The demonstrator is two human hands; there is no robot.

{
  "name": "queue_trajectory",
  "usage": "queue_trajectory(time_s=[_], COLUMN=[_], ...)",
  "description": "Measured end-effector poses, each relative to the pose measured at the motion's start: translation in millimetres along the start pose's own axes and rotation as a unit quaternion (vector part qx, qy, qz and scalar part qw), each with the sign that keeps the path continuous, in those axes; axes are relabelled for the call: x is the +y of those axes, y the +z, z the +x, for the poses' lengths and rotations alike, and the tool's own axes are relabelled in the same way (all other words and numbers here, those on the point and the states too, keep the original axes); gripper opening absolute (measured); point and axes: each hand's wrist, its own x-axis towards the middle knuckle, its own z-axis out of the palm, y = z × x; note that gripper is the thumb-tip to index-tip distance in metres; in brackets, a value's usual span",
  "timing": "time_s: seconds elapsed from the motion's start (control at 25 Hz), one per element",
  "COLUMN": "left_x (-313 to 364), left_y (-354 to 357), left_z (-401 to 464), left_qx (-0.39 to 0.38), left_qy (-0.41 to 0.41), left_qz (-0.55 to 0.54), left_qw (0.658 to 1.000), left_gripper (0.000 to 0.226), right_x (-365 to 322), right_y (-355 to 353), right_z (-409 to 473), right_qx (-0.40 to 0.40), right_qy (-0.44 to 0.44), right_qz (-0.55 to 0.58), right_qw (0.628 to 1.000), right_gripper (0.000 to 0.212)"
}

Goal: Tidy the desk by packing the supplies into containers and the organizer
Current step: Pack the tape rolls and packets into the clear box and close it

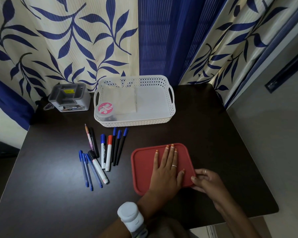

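While the left hand (165, 170) lies flat with straight fingers on the red lid (150, 162), the right hand (207, 183) curls its fingers round the lid's near right corner and grips it. The lid covers a square container near the front of the dark desk (222, 134); what that container holds cannot be seen. Behind it stands the white lattice basket (163, 117), which contains a flat clear packet (126, 102) and, in its near left corner, a small round tub with a pink label (105, 108). Just left of the basket — against the curtain (58, 40) — sits the grey organizer (67, 94), with a yellow sticker visible in one of its compartments; other contents cannot be made out. Loose on the desk left of the lid lie the pens and markers (101, 155) — blue pens, black pens with blue caps, whiteboard markers and a pencil. A white wrist device (130, 216) shows at the bottom edge.
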Motion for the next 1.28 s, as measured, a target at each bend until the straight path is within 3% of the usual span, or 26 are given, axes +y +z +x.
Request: queue_trajectory(time_s=[0.12, 0.2, 0.28, 0.36, 0.48, 0.6, 0.68, 0.88, 0.96, 1.08, 1.28], left_x=[-2, -5, -7, -10, -12, -14, -20, -70, -94, -105, -115], left_y=[-2, -4, -9, -11, -15, -23, -29, -38, -35, -35, -32], left_z=[1, 0, 2, -1, -4, -6, -7, -13, -10, -7, 5], left_qx=[-0.007, -0.003, 0.031, 0.045, 0.106, 0.156, 0.165, 0.214, 0.152, 0.064, -0.052], left_qy=[0.007, 0.010, -0.002, -0.036, -0.086, -0.127, -0.153, -0.236, -0.295, -0.313, -0.355], left_qz=[-0.023, -0.056, -0.178, -0.308, -0.424, -0.465, -0.469, -0.381, -0.373, -0.394, -0.401], left_qw=[1.000, 0.998, 0.984, 0.950, 0.895, 0.862, 0.854, 0.868, 0.867, 0.862, 0.843], left_gripper=[0.062, 0.056, 0.054, 0.053, 0.045, 0.033, 0.033, 0.037, 0.038, 0.033, 0.057], right_x=[0, 0, -2, -5, 0, 9, 12, 11, 12, 13, 15], right_y=[0, 4, 13, 33, 62, 85, 94, 101, 104, 104, 104], right_z=[0, -1, 2, 4, 18, 29, 29, 24, 24, 26, 27], right_qx=[-0.007, 0.009, 0.050, 0.049, 0.069, 0.063, 0.084, 0.139, 0.148, 0.164, 0.180], right_qy=[-0.004, -0.059, -0.190, -0.309, -0.386, -0.411, -0.420, -0.396, -0.399, -0.413, -0.418], right_qz=[-0.028, -0.142, -0.319, -0.440, -0.567, -0.608, -0.604, -0.585, -0.581, -0.580, -0.582], right_qw=[1.000, 0.988, 0.927, 0.842, 0.724, 0.676, 0.673, 0.694, 0.694, 0.683, 0.674], right_gripper=[0.034, 0.048, 0.070, 0.073, 0.073, 0.078, 0.084, 0.066, 0.067, 0.068, 0.068])
